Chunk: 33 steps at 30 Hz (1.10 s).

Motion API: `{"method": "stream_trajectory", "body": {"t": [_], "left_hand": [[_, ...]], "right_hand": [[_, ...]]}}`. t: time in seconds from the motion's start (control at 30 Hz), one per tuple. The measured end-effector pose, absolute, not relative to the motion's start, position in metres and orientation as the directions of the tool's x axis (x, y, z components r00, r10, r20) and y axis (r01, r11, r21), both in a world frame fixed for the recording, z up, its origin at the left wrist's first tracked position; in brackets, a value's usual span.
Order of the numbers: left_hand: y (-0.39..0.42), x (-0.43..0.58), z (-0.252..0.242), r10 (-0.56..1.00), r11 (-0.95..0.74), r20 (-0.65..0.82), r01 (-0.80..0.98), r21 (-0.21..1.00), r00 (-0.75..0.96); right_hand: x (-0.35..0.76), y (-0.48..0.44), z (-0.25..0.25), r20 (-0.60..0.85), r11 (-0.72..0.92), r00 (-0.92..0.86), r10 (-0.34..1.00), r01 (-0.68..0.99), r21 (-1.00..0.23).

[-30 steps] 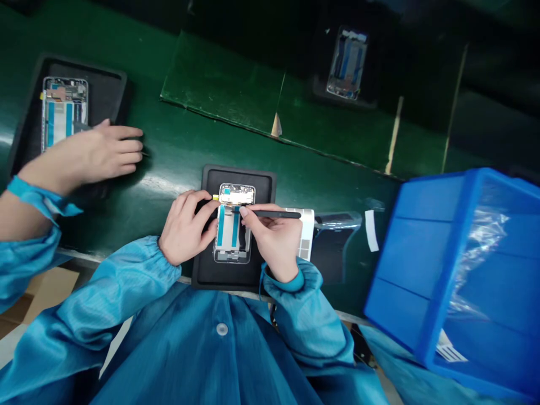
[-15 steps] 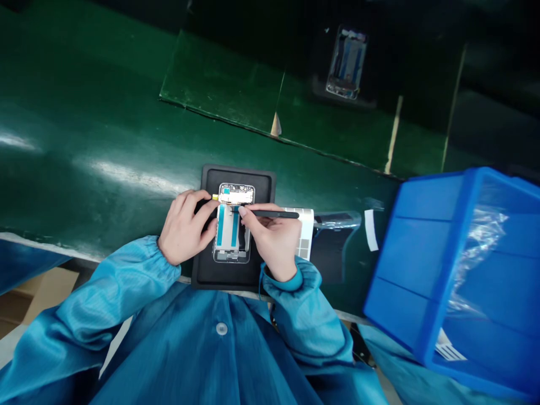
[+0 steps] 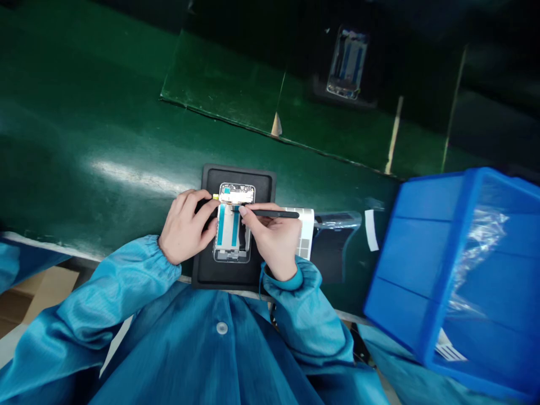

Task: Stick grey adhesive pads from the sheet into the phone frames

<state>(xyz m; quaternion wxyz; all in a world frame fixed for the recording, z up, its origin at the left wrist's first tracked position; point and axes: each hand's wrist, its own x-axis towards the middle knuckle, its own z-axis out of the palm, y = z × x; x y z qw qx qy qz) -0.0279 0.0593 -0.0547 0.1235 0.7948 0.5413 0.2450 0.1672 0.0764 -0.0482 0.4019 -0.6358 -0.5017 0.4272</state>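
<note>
An opened phone frame [image 3: 233,224] with teal strips lies in a black tray [image 3: 261,185] at the near edge of the green belt. My left hand [image 3: 185,232] rests curled against the frame's left side, its fingertips pressing on the upper left edge near a small yellow tab. My right hand [image 3: 274,239] pinches a thin black stylus-like tool [image 3: 274,214] like a pen. Its tip touches the frame's upper middle.
A big blue plastic bin [image 3: 455,275] with clear bags stands at the right. A white label sheet [image 3: 306,233] and a clear-wrapped dark part [image 3: 337,222] lie right of the tray. Another phone frame [image 3: 348,63] sits far back on the green belt [image 3: 105,140].
A co-worker's hand and the black tray with a phone frame at the far left have gone out of view. My own hands and the tool have barely moved.
</note>
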Motion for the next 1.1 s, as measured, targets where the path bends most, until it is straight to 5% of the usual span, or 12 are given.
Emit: {"method": "stream_trajectory", "body": {"t": [0.6, 1.1], "left_hand": [[0.058, -0.029, -0.055, 0.914, -0.398, 0.264, 0.802, 0.445, 0.307], [0.059, -0.029, -0.044, 0.868, -0.497, 0.152, 0.831, 0.249, 0.473]], "right_hand": [[0.167, 0.076, -0.049, -0.143, -0.175, 0.126, 0.982, 0.293, -0.94], [0.165, 0.076, -0.046, -0.125, -0.156, 0.116, 0.985, 0.316, -0.936]]}}
